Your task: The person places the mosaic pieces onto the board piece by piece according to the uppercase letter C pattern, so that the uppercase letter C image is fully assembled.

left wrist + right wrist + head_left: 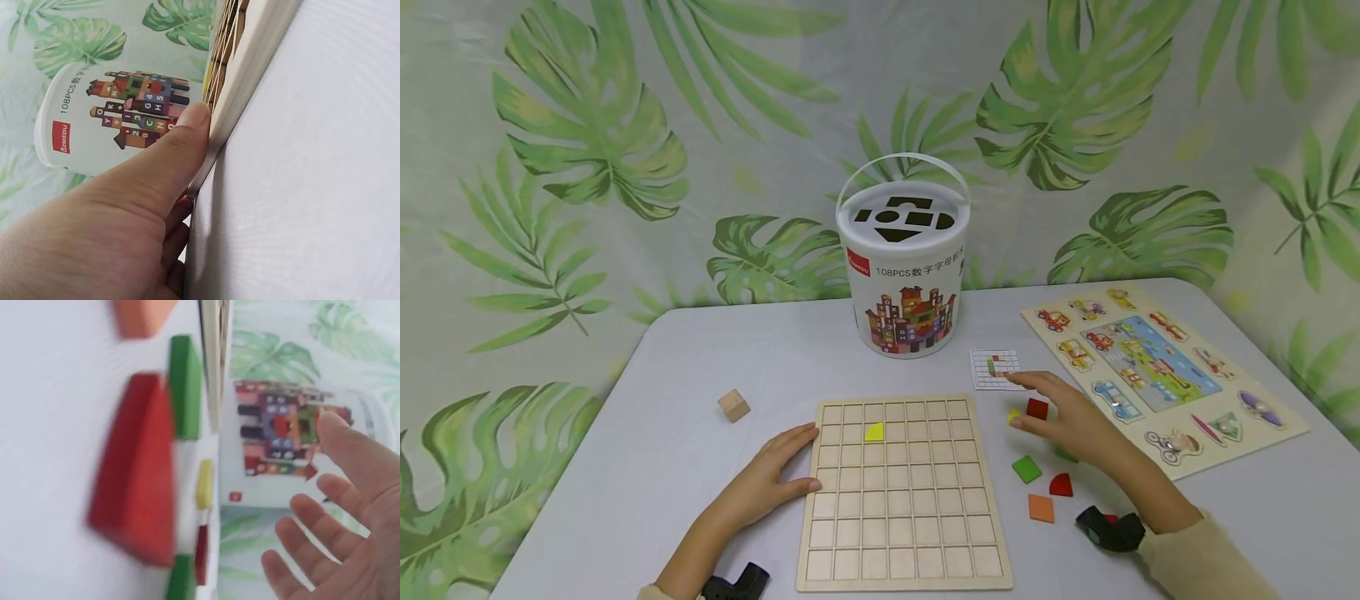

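My left hand (772,461) rests against the left edge of a wooden grid board (887,527), its thumb and fingers spread along that edge. In the left wrist view the thumb (172,147) touches the board's side. One yellow quarter-round piece (874,432) sits in a cell near the board's top. My right hand (1070,418) hovers with fingers apart, holding nothing, close to a small pattern card (994,369). Around and below it lie a dark red square (1037,408), a partly covered yellow piece (1013,416), a green square (1027,469), a red quarter-round piece (1061,485) and an orange square (1041,508).
A white lidded bucket (904,267) with a handle stands behind the board. Vehicle puzzle board (1165,375) lies at the right, beyond my right forearm. A small wooden cube (733,406) sits left of the grid board. Leaf-printed cloth (760,125) hangs behind the table.
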Action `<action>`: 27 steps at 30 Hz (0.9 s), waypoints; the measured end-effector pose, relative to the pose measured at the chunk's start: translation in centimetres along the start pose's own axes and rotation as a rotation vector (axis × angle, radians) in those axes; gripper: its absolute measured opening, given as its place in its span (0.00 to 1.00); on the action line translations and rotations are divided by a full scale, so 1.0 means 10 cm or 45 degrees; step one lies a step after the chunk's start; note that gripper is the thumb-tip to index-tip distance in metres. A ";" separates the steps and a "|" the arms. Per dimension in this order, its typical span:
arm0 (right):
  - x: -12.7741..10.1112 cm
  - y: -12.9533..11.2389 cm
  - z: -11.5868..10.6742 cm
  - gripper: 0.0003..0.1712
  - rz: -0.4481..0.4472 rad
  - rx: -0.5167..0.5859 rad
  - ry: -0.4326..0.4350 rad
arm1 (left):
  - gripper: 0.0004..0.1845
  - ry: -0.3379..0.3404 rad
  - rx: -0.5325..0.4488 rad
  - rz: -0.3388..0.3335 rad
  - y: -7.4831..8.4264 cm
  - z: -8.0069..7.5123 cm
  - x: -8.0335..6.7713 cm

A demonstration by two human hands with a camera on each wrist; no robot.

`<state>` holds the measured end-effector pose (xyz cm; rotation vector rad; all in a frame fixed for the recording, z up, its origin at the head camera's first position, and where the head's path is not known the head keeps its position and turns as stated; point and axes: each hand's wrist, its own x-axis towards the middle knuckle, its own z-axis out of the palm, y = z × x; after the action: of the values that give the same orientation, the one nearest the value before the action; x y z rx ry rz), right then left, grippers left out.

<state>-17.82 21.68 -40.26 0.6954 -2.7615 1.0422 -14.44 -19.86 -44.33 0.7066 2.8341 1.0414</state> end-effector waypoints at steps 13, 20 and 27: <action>-0.12 0.41 0.03 0.29 0.194 -0.062 -0.059 | 0.38 0.001 0.002 -0.003 -0.01 0.00 0.00; -0.13 0.42 0.03 0.20 0.313 -0.155 -0.011 | 0.38 0.002 0.003 -0.005 -0.02 0.01 0.00; -0.11 0.38 0.01 0.20 0.290 -0.121 0.023 | 0.37 0.012 0.014 0.003 -0.03 0.02 0.00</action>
<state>-18.51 24.53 -42.89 0.3635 -2.9028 0.9404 -14.50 -19.99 -44.64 0.7080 2.8495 1.0335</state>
